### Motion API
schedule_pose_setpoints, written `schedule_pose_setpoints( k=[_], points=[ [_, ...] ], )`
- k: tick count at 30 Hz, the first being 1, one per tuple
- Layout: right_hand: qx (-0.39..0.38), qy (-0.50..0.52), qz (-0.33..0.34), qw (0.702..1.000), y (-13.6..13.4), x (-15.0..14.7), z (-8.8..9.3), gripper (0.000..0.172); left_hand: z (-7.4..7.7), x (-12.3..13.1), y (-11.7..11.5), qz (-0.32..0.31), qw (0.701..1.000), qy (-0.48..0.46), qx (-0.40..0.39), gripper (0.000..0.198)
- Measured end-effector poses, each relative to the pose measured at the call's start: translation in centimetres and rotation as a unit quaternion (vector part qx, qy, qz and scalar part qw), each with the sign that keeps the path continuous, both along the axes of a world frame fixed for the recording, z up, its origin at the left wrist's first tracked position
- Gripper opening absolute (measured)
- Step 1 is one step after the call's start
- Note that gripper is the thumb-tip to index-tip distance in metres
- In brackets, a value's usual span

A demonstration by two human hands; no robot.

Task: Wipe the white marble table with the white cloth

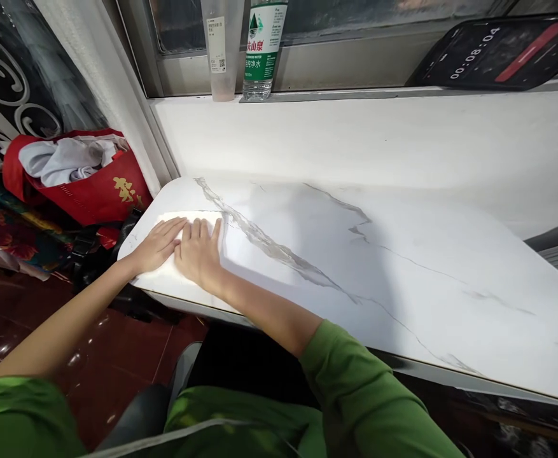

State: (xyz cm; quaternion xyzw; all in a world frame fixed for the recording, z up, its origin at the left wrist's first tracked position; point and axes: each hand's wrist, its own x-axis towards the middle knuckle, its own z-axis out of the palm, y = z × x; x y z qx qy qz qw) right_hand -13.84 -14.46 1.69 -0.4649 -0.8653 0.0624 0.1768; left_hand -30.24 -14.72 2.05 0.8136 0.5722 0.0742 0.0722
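L hand [157, 245], R hand [200, 253] flat on white cloth [190, 216].

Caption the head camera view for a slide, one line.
Left hand and right hand press flat on a white sheet at the marble table corner.

Head camera, worn high, looks forward and down, close over the table [403, 267].

Clad in bright-green short left sleeve [16, 413] and right sleeve [355, 388], bare below to left grip [157, 245] and right grip [200, 254].
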Motion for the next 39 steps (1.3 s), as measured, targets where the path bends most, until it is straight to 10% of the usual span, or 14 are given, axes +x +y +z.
schedule_pose_setpoints(
  k=[9,27,39],
  points=[
    [-0.011,0.019,0.067,0.998,-2.4,-3.0,0.3,0.063,0.2,-4.1,-3.8,0.019,1.0,-0.014,0.012,0.062],
    [-0.008,0.011,0.014,1.0,16.8,-4.3,-0.2,0.051,-0.8,-4.0,17.4,0.048,0.997,-0.032,0.043,0.058],
    [0.026,0.045,0.003,0.999,18.1,-2.4,-1.6,0.048,-0.8,-0.6,17.7,0.069,0.996,-0.002,0.051,0.056]
  ],
)
